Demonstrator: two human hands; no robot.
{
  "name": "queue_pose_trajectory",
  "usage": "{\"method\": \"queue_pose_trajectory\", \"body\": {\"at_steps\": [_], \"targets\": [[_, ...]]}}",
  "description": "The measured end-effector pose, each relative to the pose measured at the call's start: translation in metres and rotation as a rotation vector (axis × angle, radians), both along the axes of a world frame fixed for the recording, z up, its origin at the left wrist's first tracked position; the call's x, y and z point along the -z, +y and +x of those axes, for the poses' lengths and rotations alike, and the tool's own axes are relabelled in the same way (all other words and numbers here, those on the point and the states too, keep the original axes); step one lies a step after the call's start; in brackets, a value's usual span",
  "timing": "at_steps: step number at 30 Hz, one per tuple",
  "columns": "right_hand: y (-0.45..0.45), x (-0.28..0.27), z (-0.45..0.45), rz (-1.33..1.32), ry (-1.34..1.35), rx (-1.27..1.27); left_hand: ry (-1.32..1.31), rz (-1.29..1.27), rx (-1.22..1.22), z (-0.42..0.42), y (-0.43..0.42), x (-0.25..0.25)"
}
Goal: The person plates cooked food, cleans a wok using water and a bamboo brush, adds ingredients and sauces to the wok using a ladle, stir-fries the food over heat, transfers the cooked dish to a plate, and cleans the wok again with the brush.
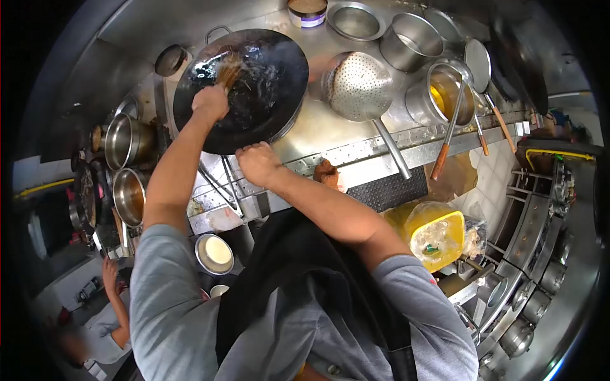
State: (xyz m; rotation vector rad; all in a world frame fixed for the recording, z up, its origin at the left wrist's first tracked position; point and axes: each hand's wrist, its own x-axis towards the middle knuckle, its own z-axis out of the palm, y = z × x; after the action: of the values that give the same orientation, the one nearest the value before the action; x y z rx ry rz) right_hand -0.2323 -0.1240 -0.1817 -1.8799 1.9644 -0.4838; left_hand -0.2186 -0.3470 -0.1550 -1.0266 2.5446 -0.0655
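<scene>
A large black wok point(279, 82) sits tilted on the steel range, wet and shiny inside. My left hand point(211, 103) is closed around a bamboo wok brush point(229, 75), whose bristles are down in the wok. At the wok's near edge, my right hand point(259, 163) has its fingers curled closed; the part they grip is hidden under them. A loop handle point(218, 32) shows on the wok's far rim. To the right lies a round perforated strainer point(359, 86) with a long metal handle pointing toward me.
Right of the strainer stands a pot point(422, 101) holding yellow liquid and ladles. Behind are a deep steel pot point(412, 42) and a bowl point(356, 20). A yellow bin point(454, 232) sits low right. Steel pots point(122, 141) line the left, where another person's arm point(114, 298) shows.
</scene>
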Motion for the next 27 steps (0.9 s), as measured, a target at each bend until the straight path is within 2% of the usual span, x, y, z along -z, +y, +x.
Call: {"method": "queue_pose_trajectory", "body": {"at_steps": [1,3,5,7,9,11,12,14,15,17,19,20,21,24,26,27], "targets": [[0.001,0.002,-0.004,-0.018,0.001,-0.004,0.112,0.060,-0.089,-0.013,-0.001,-0.002],[0.007,0.005,-0.011,-0.050,0.003,-0.023,0.270,0.138,-0.114,-0.021,0.024,0.012],[0.011,-0.001,-0.015,-0.039,0.014,-0.025,0.348,0.206,0.037,-0.005,0.053,0.010],[0.013,-0.006,-0.014,0.001,0.020,-0.020,0.159,0.266,0.176,0.026,0.081,-0.036],[0.009,-0.013,-0.013,0.057,0.033,-0.009,-0.069,0.204,0.242,0.067,0.083,-0.060],[0.007,-0.015,-0.011,0.082,0.015,-0.005,-0.269,0.017,0.185,0.097,0.030,-0.013],[0.006,-0.014,-0.010,0.096,0.008,-0.002,-0.172,-0.052,0.078,0.099,0.003,0.001],[0.009,-0.015,-0.010,0.063,-0.009,-0.003,0.065,-0.089,-0.064,0.059,-0.016,-0.009],[0.010,-0.016,-0.011,0.047,-0.016,-0.002,0.158,-0.058,-0.068,0.036,-0.014,-0.004],[0.012,-0.017,-0.013,0.046,-0.021,0.006,0.171,0.084,-0.120,0.004,0.013,0.004],[0.011,-0.017,-0.014,0.045,-0.003,0.010,0.326,0.234,-0.063,0.005,0.056,-0.005],[0.009,-0.011,-0.014,0.046,0.014,0.015,0.314,0.314,-0.014,0.018,0.072,-0.016],[0.007,-0.008,-0.013,0.047,0.030,0.019,0.359,0.289,0.109,0.045,0.080,-0.017],[0.014,-0.018,-0.016,0.057,0.146,0.004,-0.043,0.284,0.194,0.134,0.079,-0.076],[0.032,-0.036,-0.018,-0.007,0.176,-0.016,-0.320,0.087,0.098,0.179,0.050,-0.102],[0.046,-0.057,-0.015,-0.067,0.173,-0.025,-0.273,-0.054,0.005,0.197,0.043,-0.124]]}}
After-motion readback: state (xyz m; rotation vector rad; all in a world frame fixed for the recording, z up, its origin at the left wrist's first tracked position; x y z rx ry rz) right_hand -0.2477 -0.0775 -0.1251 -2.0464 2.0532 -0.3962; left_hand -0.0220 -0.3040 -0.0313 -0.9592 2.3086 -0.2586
